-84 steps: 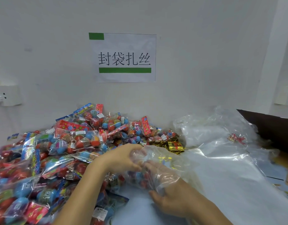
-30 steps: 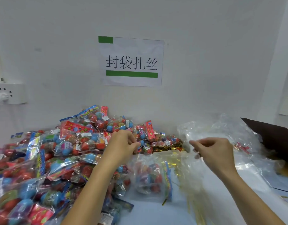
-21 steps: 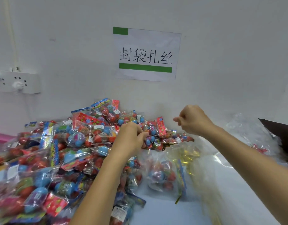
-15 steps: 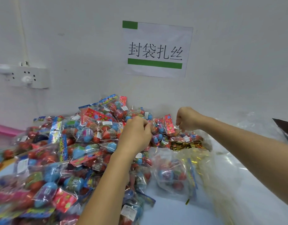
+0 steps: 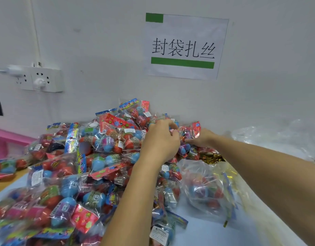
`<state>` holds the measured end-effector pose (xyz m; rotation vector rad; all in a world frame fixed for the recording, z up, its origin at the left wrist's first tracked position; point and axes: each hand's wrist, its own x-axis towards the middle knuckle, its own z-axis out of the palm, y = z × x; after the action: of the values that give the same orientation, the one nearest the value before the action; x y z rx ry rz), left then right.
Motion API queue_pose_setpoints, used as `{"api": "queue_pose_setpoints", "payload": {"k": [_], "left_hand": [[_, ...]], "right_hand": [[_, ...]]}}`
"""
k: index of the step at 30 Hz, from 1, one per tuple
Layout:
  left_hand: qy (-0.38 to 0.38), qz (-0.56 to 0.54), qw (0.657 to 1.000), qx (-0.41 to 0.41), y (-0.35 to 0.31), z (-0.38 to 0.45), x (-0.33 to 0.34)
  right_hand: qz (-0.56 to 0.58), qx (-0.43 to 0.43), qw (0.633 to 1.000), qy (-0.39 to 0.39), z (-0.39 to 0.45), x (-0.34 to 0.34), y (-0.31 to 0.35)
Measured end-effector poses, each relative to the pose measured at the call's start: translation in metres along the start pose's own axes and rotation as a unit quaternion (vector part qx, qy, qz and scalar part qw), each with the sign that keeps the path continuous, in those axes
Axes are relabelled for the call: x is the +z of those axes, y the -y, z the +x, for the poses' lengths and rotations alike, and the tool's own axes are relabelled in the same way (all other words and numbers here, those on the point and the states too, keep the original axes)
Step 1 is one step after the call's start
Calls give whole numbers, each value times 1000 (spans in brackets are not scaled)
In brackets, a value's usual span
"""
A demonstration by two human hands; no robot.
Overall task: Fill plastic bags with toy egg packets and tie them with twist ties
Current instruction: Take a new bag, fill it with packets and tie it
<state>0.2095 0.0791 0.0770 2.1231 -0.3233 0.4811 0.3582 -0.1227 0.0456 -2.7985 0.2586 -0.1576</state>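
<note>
Both hands reached into the far side of the egg packet pile (image 5: 92,157). The left hand (image 5: 160,141) curled its fingers around a packet there. The right hand (image 5: 200,138) lay on the packets just beside it; its grip could not be told.

This is looking like a packing room in a small toy workshop. A white paper sign (image 5: 186,46) with black writing and green bars is hanging on the plain white wall at 12 o'clock, like a work-spot label. A big pile of toy egg packets (image 5: 78,167) is lying on the counter (image 5: 203,233) from 9 to 11 o'clock. Clear plastic bags (image 5: 281,137) are sitting at 2 o'clock. A wall socket (image 5: 41,79) is showing at 10 o'clock.
</note>
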Motion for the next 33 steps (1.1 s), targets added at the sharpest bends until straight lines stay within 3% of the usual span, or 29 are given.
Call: {"api": "queue_pose_setpoints", "payload": {"k": [11, 17, 20, 23, 29, 33], "left_hand": [[-4, -31, 999, 11, 1, 1, -1], [9, -63, 998, 15, 1, 0, 4], [17, -85, 996, 5, -3, -1, 7], [39, -108, 993, -26, -6, -2, 14], [108, -269, 952, -97, -18, -8, 27], [124, -320, 939, -8, -15, -6, 26]], "right_hand": [[-37, -48, 985, -163, -11, -19, -2], [6, -31, 991, -132, -25, -65, -18], [139, 0, 983, -121, -41, -87, -32], [290, 10, 951, -105, -66, -103, -36], [410, -73, 909, -13, -131, -125, -20], [382, -146, 912, 40, -165, -121, -6]]}}
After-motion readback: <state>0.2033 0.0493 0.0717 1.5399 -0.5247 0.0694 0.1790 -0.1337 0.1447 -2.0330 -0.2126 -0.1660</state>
